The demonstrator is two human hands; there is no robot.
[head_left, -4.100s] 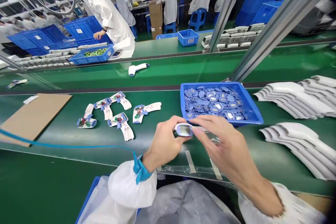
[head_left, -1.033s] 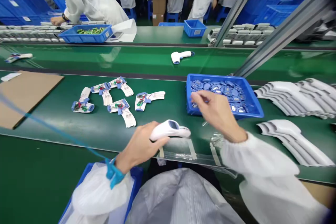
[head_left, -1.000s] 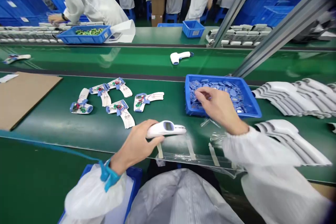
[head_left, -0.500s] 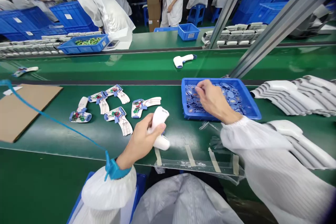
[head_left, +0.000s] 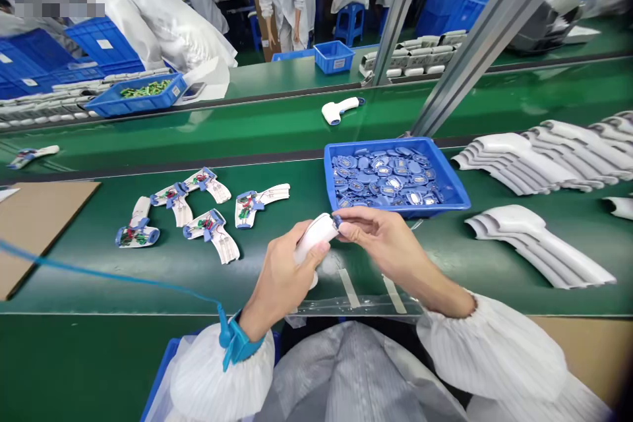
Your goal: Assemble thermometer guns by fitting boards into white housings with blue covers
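My left hand [head_left: 284,267] is closed around a white infrared thermometer body [head_left: 316,236], held above the front of the green bench. With thumb and fingers, my right hand [head_left: 378,241] pinches a small blue cap [head_left: 337,220] against the end of that body. Just behind my hands stands a blue tray [head_left: 448,194] full of loose blue caps. Left of the hands lie several open thermometer halves [head_left: 217,235] with wires and circuit boards showing. A blue wrist strap [head_left: 241,343] with a cord circles my left wrist.
White shell halves [head_left: 539,241] lie nested in rows on the right. A thermometer [head_left: 339,109] rests on the green belt [head_left: 237,135] behind the bench. Cardboard [head_left: 44,227] lies at left. A metal post [head_left: 475,46] rises behind the tray. Several people in white coats are farther back.
My right hand has come out of the tray toward me and met the thermometer body with a blue cap. My left hand has turned the body's end to the right. The view has shifted slightly.
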